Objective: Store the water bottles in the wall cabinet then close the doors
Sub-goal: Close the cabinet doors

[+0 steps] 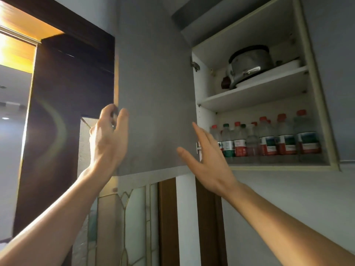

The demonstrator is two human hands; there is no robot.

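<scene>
Nearest are two bare forearms reaching up toward the cabinet door (153, 93), the grey panel that stands swung out from the cabinet (315, 89). The left hand (107, 139) is at the door's free left edge, fingers loosely curved around that edge with the thumb in front; whether it truly pinches the panel or only touches it I cannot tell. The right hand (207, 162) is spread wide and holds nothing, raised in front of the door's lower right corner, just beside the hinge side.

Behind the door, on the bottom shelf of the cabinet, the water bottles (269, 139) stand upright in a packed row with red and green caps. On the shelf above them sits a metal pot (249, 64) on a white dish.

Judging by this, the storing is done and the closing step is in hand. The next move likely calls for the left hand to swing the door rightward over the opening, with the right hand drawn out of its path first, since those fingers lie near the hinge gap. To the left of the door a dark wooden frame (73, 89) stands close, leaving little room there; the space below the door is open.
</scene>
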